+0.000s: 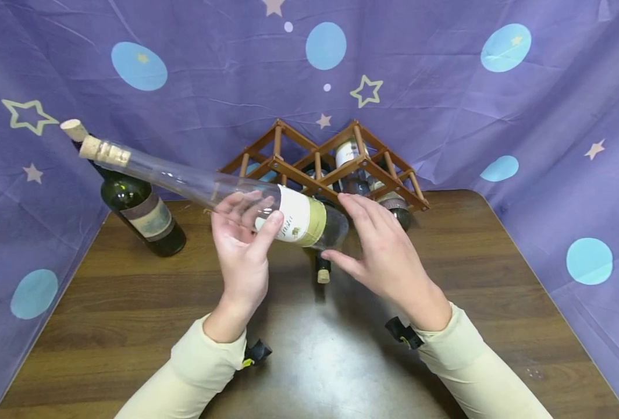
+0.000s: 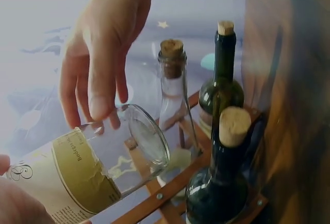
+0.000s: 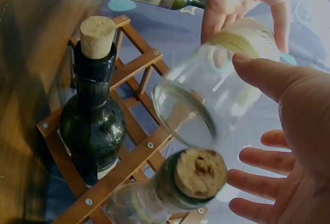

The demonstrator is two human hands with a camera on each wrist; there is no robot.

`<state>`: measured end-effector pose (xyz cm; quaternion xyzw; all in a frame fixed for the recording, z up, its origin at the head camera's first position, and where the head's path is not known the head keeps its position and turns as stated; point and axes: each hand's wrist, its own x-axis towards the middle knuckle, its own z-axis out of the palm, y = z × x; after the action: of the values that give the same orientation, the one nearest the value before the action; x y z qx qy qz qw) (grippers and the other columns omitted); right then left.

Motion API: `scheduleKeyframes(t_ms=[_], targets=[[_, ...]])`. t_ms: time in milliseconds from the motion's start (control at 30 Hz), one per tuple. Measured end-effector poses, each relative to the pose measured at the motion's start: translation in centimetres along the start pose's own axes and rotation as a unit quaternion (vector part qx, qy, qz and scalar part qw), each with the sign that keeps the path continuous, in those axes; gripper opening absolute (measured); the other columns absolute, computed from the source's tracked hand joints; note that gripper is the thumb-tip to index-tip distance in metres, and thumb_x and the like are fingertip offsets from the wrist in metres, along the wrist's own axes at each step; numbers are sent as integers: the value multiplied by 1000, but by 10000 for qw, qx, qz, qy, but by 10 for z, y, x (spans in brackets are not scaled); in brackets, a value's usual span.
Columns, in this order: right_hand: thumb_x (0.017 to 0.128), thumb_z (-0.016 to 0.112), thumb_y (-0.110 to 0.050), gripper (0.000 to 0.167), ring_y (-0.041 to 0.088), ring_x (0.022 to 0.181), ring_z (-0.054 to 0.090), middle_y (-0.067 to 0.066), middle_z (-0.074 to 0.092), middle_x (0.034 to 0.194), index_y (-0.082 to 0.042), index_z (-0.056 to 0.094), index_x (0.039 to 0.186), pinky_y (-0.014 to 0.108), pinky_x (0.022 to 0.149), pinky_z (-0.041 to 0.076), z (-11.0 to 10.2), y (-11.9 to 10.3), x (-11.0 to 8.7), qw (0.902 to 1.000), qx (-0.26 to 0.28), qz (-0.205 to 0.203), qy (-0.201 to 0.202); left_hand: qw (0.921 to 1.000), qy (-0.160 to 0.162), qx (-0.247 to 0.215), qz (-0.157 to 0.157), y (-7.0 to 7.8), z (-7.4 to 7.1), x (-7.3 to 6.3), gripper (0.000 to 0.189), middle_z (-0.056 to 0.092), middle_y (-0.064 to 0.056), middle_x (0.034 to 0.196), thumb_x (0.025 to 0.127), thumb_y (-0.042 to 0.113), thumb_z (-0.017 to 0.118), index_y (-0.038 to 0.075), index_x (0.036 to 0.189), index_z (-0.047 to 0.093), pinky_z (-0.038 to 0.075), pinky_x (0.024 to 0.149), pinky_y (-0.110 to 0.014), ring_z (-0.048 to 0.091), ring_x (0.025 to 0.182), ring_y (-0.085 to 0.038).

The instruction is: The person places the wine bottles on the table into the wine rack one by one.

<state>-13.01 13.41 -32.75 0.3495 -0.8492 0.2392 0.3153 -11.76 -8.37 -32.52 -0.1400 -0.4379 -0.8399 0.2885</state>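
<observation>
A clear glass bottle [image 1: 295,216] with a white and olive-green label and a cork in its neck is held in my left hand [image 1: 241,259], thumb and fingers around its body. It lies tilted in the air, cork to the upper left and base to the right. My right hand [image 1: 393,256] is beside the base with fingers spread. Its fingertips are close to the glass in the left wrist view; firm contact is unclear. Behind the base stands a wooden wine rack [image 1: 277,162] with several corked bottles, including a dark bottle [image 3: 93,115].
At the left of the table, a green corked bottle [image 1: 149,218] stands upright, its neck partly behind the held bottle's neck. A dark bottle's corked neck [image 1: 323,267] sticks out of the rack's front. A purple patterned cloth [image 1: 424,87] hangs behind the brown table [image 1: 131,326].
</observation>
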Motion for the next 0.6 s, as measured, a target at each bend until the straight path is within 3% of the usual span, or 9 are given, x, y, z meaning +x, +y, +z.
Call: scheduleKeyframes(t_ms=[233,600], targets=[[80,95,-41,99,37,136,55,20,57,149,-1,46,156,53,116,43,7,-2,-1,9999,-21,42,-98,9989,-72,-337,-329,-4,7,-8,54,61,-12,128,86,-18,68,10,129,50,57,93,-31,67,115,-27],[78,97,-28,92,36,131,58,20,58,145,2,49,151,45,117,43,10,0,-1,9999,164,-30,-22,9978,-196,-407,-492,-9,14,-17,54,60,-12,129,87,-15,70,10,129,47,56,97,-32,67,117,-27]])
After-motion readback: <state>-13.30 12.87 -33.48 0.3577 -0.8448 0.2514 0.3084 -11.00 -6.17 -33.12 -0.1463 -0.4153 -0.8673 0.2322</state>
